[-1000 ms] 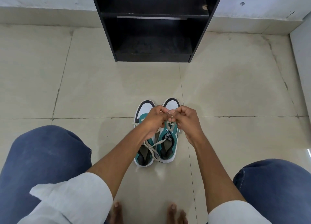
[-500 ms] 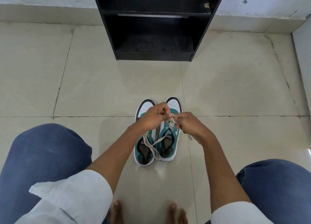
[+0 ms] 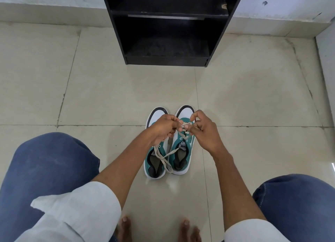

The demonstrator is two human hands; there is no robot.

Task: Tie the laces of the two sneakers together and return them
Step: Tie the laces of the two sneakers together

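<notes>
Two teal and white sneakers stand side by side on the tiled floor, toes pointing away from me: the left sneaker (image 3: 155,162) and the right sneaker (image 3: 183,151). Their beige laces (image 3: 164,155) cross between the two shoes. My left hand (image 3: 164,128) is closed on lace strands above the left shoe's front. My right hand (image 3: 204,131) pinches a lace end over the right shoe, thumb and forefinger curled. The fingertips of both hands meet at a small tangle of lace.
A black open shelf unit (image 3: 168,27) stands against the wall straight ahead, its lower compartment bare. My knees in blue jeans flank the shoes, and my bare toes (image 3: 125,225) show at the bottom edge. A wall runs along the right.
My right hand first slid right and down, then came back up with its fingers spread wider around the lace. My left hand stayed over the left shoe.
</notes>
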